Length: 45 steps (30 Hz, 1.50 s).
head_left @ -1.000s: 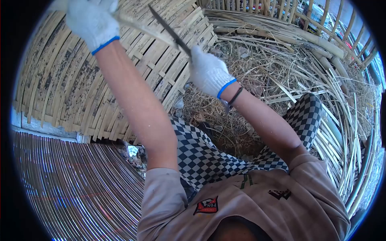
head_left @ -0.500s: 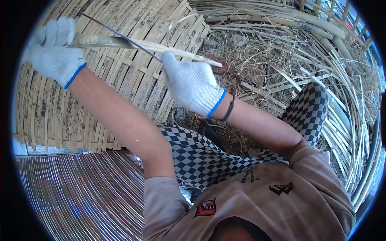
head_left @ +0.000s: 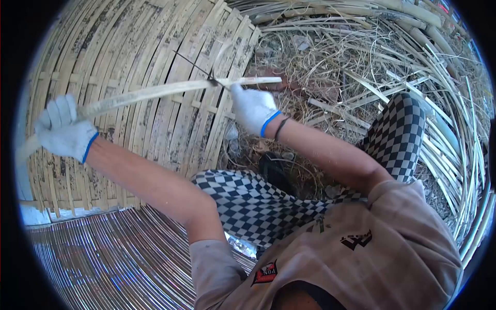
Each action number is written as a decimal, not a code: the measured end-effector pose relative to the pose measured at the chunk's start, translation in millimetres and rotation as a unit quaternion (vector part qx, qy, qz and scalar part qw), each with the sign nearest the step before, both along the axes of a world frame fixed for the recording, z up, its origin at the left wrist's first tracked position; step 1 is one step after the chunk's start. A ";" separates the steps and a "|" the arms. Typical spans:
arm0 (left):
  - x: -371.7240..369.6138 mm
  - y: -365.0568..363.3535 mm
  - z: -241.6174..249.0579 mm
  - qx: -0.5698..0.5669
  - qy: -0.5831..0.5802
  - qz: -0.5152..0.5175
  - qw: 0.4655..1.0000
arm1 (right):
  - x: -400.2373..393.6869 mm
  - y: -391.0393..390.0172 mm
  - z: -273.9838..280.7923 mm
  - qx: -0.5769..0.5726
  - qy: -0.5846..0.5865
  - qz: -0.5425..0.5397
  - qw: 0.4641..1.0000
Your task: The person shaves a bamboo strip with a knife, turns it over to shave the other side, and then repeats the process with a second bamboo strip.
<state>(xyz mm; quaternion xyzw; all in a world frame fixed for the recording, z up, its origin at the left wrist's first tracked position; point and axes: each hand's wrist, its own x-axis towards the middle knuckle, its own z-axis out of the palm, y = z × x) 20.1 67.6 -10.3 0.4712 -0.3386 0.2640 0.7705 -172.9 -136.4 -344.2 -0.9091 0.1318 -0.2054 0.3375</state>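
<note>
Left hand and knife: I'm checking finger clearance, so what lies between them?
In the head view, a length of the pale strip spans from the left hand to the knife, with the woven slat panel behind it.

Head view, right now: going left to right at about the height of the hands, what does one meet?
Left gloved hand, knife, right gloved hand, dark wristband, checkered trouser knee, long loose strips near the right edge.

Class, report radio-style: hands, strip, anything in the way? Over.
Left hand gripping pale strip. Right hand holding knife, blade across strip. Woven panel beneath; no obstruction visible.
</note>
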 end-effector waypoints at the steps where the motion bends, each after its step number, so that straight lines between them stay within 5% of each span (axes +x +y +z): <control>1: -4.9 -7.5 -0.8 -0.012 0.002 0.013 1.000 | -4.3 10.8 12.6 -0.016 0.014 0.003 1.000; 3: -49.9 -41.6 -13.7 -0.050 0.013 0.110 0.993 | -16.8 10.8 49.2 0.018 0.005 0.050 0.999; 5: 14.2 7.3 8.0 0.061 -0.043 -0.192 0.979 | -28.6 16.5 61.3 -0.010 -0.040 0.088 0.995; 6: 15.1 7.7 14.2 0.147 -0.081 -0.361 0.917 | -19.7 11.9 34.0 0.063 -0.090 0.086 0.990; 8: -5.7 1.3 10.2 0.144 -0.067 -0.317 0.935 | 15.7 -8.6 -36.3 0.008 -0.025 0.006 1.000; 9: -36.5 -19.9 -3.9 0.052 -0.019 -0.103 0.993 | 24.2 -18.1 -46.9 0.017 0.009 -0.007 1.000; 10: -50.2 -37.4 -8.6 -0.048 0.027 0.109 0.993 | 9.9 -13.4 -15.9 0.008 0.060 0.003 0.998; 14: -5.2 -8.5 3.3 0.019 -0.018 0.060 0.998 | -21.5 4.4 24.6 -0.018 -0.008 0.017 1.000; 18: -40.8 -31.5 -7.6 -0.009 -0.016 0.140 0.990 | 14.8 -17.9 -63.7 0.063 0.059 -0.030 0.996; 21: 3.1 5.0 -11.9 -0.032 0.015 0.113 0.993 | 16.1 2.9 -23.1 0.021 0.035 -0.057 0.998; 23: -3.8 -2.2 -11.2 -0.022 -0.002 0.126 0.992 | -17.3 8.7 40.2 -0.004 0.037 0.046 0.998; 25: 15.4 12.4 2.0 -0.007 -0.006 0.080 0.997 | -16.2 10.0 21.7 -0.033 -0.056 0.102 0.993; 27: 17.0 25.1 1.7 0.013 -0.004 0.074 0.997 | 25.6 -7.5 -61.1 0.090 -0.040 0.056 0.994; 28: 10.9 28.2 -1.7 0.012 0.003 0.085 0.996 | 34.1 -30.3 -69.6 0.049 0.068 -0.030 0.996; 33: -7.0 4.2 -12.6 -0.026 0.008 0.133 0.991 | 5.5 -0.3 15.4 -0.078 0.062 0.033 0.994; 35: -8.8 0.7 -7.7 -0.011 0.010 0.134 0.991 | -7.0 -3.2 2.9 -0.038 -0.055 0.090 0.994; 38: -14.8 2.2 -13.4 -0.004 0.000 0.138 0.990 | 29.0 -41.3 -86.9 0.066 0.083 -0.004 0.994; 39: 16.6 34.0 -8.8 0.006 -0.003 0.101 0.995 | 33.0 -40.7 -88.4 0.019 0.086 -0.003 0.996; 42: 23.3 36.9 -12.4 0.014 0.008 0.069 0.997 | 10.9 -21.4 -24.3 0.052 0.091 0.025 0.994; 45: -34.1 -26.8 -15.4 -0.034 0.024 0.145 0.989 | 0.3 -12.5 -14.5 -0.057 -0.034 0.098 0.993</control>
